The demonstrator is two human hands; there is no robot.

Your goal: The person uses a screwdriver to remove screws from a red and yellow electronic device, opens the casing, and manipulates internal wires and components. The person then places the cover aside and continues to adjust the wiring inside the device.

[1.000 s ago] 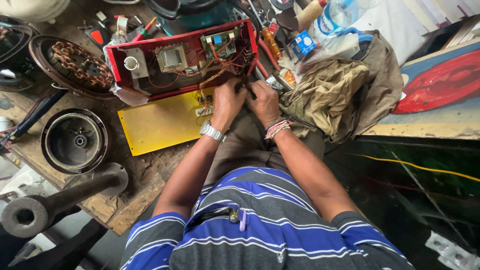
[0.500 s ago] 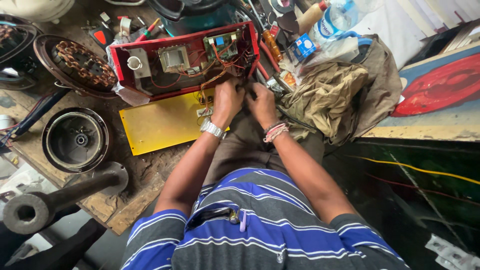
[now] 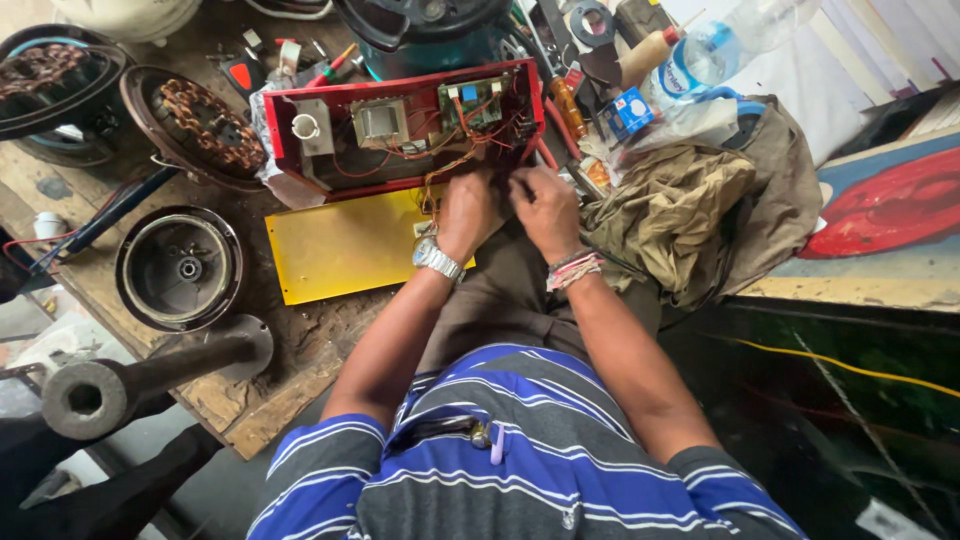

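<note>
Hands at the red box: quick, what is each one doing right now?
Left hand: fingers curled at the wires on the near edge of the open red box; grip cannot be told.
Right hand: curled beside it, contents hidden.

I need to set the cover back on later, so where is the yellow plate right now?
In the head view, the yellow plate lies flat on the wooden bench, just below the open red case and beside the left hand.

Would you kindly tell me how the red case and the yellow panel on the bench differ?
The red case is an open tray with raised walls, holding a transformer, a circuit board and wires; the yellow panel is a flat, bare sheet. Both hands work at the red case's near edge, while the left hand partly overlaps the yellow panel. Both lie on the wooden bench.
</note>
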